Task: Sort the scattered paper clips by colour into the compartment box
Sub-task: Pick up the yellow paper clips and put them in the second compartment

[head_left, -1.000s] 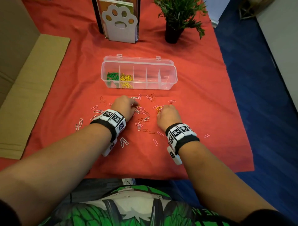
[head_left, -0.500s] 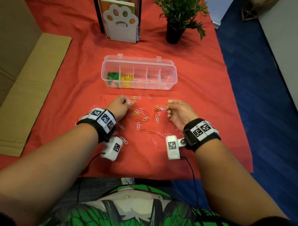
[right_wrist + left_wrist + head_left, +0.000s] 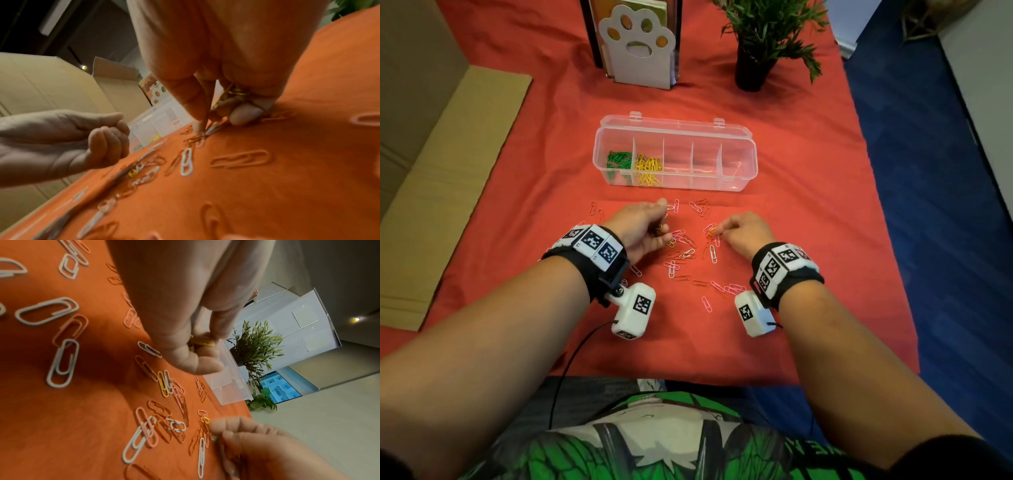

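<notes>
Scattered pink, white and orange wire paper clips (image 3: 681,253) are spread on the red-clothed surface (image 3: 808,212) before the clear plastic compartment box (image 3: 736,135). Yellow clips (image 3: 202,341) are held in the left hand (image 3: 642,228)'s curled fingers; another is pinched by the right hand (image 3: 744,231). A potted plant (image 3: 756,41) is seen behind.

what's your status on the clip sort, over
Left hand holds yellow clips. Right hand picking yellow from the scattered clips. Compartment box: green, yellow filled, three compartments empty. Nothing in the way.
</notes>
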`<action>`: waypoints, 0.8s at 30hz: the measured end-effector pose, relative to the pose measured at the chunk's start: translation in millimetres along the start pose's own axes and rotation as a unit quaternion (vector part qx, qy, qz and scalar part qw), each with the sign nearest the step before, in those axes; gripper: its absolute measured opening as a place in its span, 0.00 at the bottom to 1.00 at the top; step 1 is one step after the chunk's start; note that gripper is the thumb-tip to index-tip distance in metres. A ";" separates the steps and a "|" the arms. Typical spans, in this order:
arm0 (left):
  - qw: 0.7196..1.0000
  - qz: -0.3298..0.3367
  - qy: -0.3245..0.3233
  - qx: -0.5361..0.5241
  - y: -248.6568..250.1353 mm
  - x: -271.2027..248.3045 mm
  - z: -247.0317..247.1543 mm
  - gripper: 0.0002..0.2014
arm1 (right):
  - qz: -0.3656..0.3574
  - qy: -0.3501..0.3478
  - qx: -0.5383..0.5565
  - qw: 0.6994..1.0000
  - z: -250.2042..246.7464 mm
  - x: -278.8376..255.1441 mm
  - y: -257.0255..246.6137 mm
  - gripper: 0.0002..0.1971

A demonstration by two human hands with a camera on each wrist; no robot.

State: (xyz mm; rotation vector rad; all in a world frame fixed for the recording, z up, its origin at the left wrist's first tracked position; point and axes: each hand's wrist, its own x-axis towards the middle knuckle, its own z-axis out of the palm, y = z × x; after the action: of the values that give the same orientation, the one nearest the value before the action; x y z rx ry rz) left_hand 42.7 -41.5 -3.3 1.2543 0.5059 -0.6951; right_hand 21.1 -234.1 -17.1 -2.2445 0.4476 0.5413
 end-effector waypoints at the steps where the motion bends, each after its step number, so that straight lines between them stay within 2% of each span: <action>1: 1.000 0.004 0.002 0.003 -1.2 -0.3 -1.2 0.07 | 0.010 -0.006 -0.029 1.000 -1.1 -1.8 2.7 0.10; 4: 0.998 0.029 0.011 0.054 -5.8 1.1 -8.0 0.12 | 0.029 -0.023 -0.072 0.997 -8.9 -4.4 9.1 0.09; 7: 0.981 0.068 0.044 0.178 -10.1 2.3 -10.7 0.13 | 0.021 0.010 -0.050 0.998 -12.9 -4.8 6.6 0.06; 9: 0.935 0.120 0.070 0.325 -10.7 1.1 -12.0 0.08 | -0.022 0.036 -0.106 0.993 -10.9 -1.1 1.2 0.06; 11: 0.866 0.173 0.072 0.463 -10.8 -1.5 -12.0 0.03 | -0.070 0.056 -0.163 0.983 -5.7 1.8 -4.8 0.08; 13: 0.798 0.217 0.081 0.557 -13.0 -1.9 -12.2 0.06 | -0.101 0.063 -0.194 0.974 1.7 3.4 -10.0 0.09; 14: 0.777 0.227 0.082 0.581 -14.4 -1.1 -12.3 0.07 | -0.109 0.063 -0.215 0.968 5.6 3.9 -11.4 0.10; 16: 0.758 0.229 0.074 0.606 -17.6 1.0 -12.7 0.08 | -0.123 0.064 -0.273 0.952 13.1 3.0 -12.3 0.13; 20: 0.739 0.239 0.065 0.626 -19.8 2.0 -12.6 0.08 | -0.151 0.077 -0.348 0.922 20.4 -2.2 -12.7 0.16; 24: 0.725 0.245 0.056 0.641 -20.2 1.5 -13.1 0.08 | -0.132 0.063 -0.334 0.931 14.0 -0.7 -7.3 0.16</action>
State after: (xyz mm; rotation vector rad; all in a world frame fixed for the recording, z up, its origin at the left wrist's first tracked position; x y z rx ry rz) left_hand 29.6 -32.2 -21.3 2.6219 -0.3719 -0.4576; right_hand 20.7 -218.7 -20.9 -2.9457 0.0010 0.4493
